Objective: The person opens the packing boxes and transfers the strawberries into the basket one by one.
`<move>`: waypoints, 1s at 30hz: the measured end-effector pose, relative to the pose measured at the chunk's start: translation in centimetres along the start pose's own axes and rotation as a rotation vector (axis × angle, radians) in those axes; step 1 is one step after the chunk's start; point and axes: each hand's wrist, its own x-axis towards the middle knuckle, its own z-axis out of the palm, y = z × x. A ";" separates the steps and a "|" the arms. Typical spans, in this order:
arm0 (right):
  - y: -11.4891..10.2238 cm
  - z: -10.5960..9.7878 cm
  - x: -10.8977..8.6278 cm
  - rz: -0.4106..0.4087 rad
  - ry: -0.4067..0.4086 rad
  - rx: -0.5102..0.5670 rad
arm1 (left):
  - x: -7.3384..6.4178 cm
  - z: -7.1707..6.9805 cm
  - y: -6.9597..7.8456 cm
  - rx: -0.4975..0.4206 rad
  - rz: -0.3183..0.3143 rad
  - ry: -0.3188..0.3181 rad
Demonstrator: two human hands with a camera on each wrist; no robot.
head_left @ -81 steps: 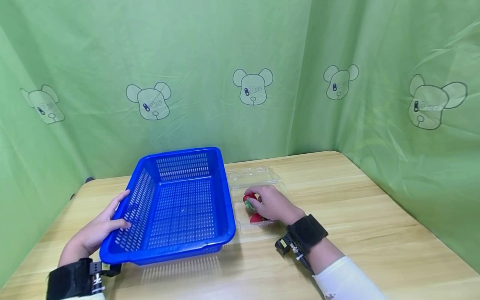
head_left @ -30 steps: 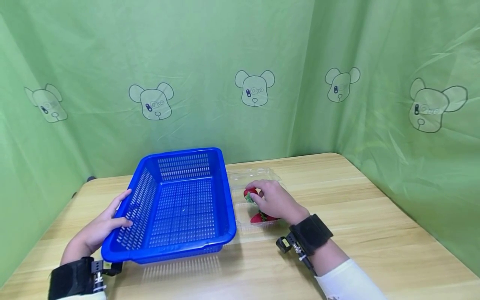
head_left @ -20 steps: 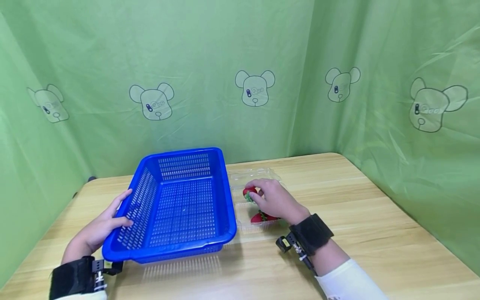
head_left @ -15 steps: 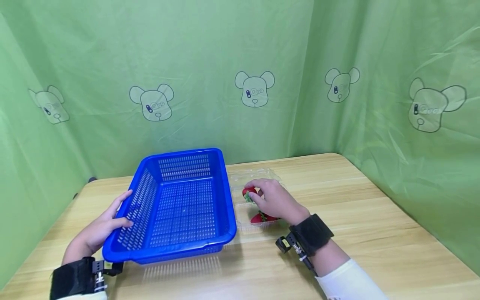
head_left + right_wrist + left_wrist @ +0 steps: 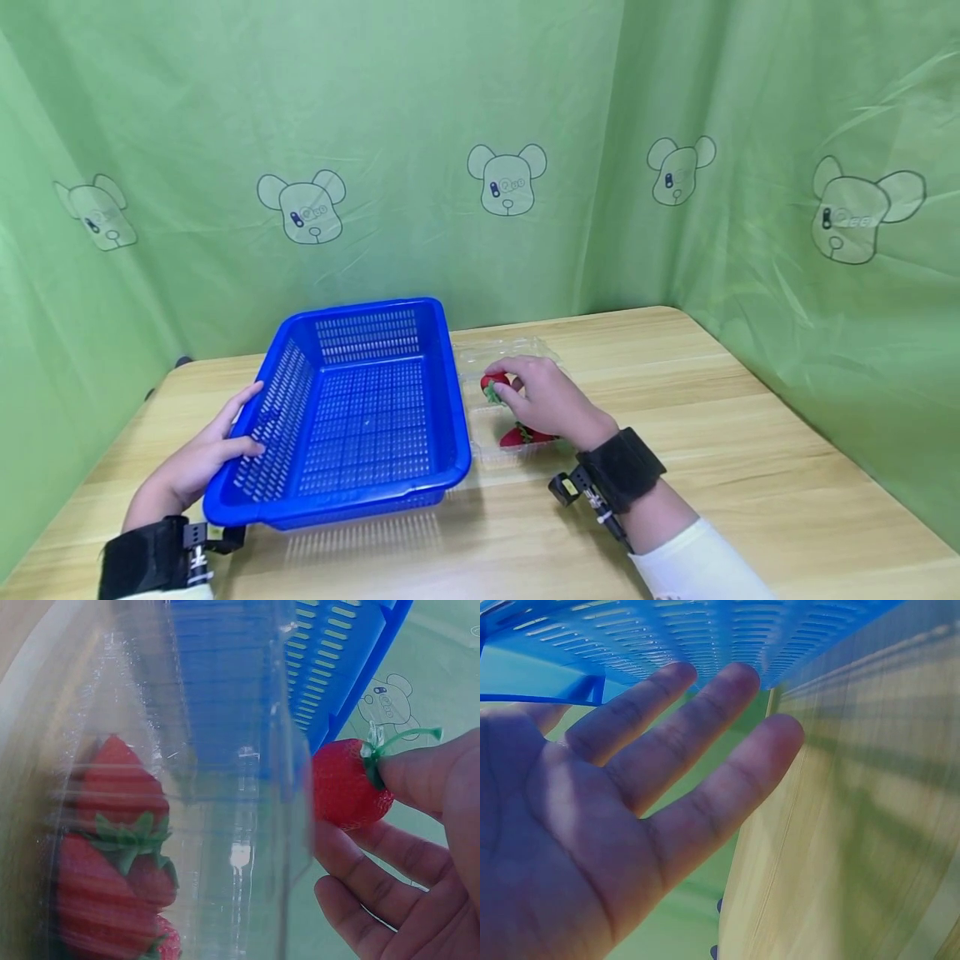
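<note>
My left hand (image 5: 197,458) grips the left rim of a blue plastic basket (image 5: 362,493), with a finger and thumb over the rim. In the left wrist view, the other fingers (image 5: 705,712) lie fairly straight under its slatted base. The basket is held tilted above the table and nothing lies in it. My right hand (image 5: 551,402) pinches a red strawberry (image 5: 349,784) by its green-stemmed end, just above a clear plastic box (image 5: 487,427). More strawberries (image 5: 124,787) lie inside the box, seen through its wall in the right wrist view.
The open clear lid (image 5: 506,350) of the box lies behind it, close to the basket's right side. The wooden table (image 5: 697,417) ends at a green curtain (image 5: 390,125) at the back and sides.
My right hand has raised the strawberry slightly out of the box and shifted it a little left, uncovering the other strawberries. My left hand and the basket have hardly moved.
</note>
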 end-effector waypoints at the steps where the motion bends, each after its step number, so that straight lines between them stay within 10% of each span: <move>1: 0.0 0.0 0.0 0.002 -0.001 0.002 | 0.0 0.0 0.0 0.000 0.000 0.001; 30: -1.3 -0.9 -0.1 -0.049 0.043 -0.002 | -0.1 0.3 0.2 0.008 -0.006 0.014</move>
